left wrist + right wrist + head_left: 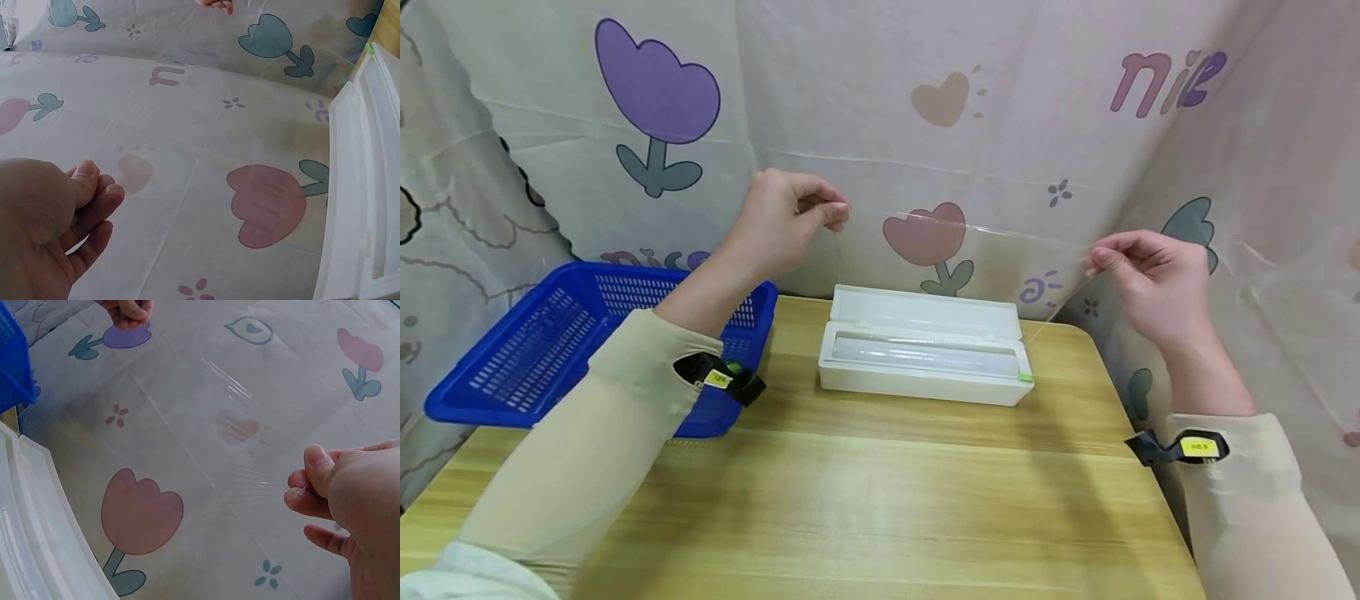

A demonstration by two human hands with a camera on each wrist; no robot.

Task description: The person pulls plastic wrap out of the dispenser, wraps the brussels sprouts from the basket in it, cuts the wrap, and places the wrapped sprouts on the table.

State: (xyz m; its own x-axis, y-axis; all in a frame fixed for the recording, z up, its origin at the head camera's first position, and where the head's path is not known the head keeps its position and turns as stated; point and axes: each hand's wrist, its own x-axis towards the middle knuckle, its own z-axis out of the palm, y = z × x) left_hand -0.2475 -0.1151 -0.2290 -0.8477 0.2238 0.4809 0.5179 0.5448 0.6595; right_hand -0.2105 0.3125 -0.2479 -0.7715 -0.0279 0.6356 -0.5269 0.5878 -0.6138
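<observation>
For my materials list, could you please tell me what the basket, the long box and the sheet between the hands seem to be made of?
Blue slotted basket: probably moulded plastic, semi-glossy, with regular slots.
White lidded box: likely rigid plastic, smooth, with crisp edges and soft highlights.
Clear cling film: apparently thin plastic, glossy, transparent with bright creases.

On the worktop [880, 508], near the back edge, an open box [917, 390] with its lid [925, 307] at the rear and a roll [925, 357] lying inside; to the left, a basket [482, 415], partly hidden behind the left forearm [587, 425]. Behind everything, a hanging cloth [835, 92]. Before the cloth, above the box, film [1000, 232] spanning between the left hand [790, 215] and, beyond the box's right end, the right hand [1161, 283].
</observation>
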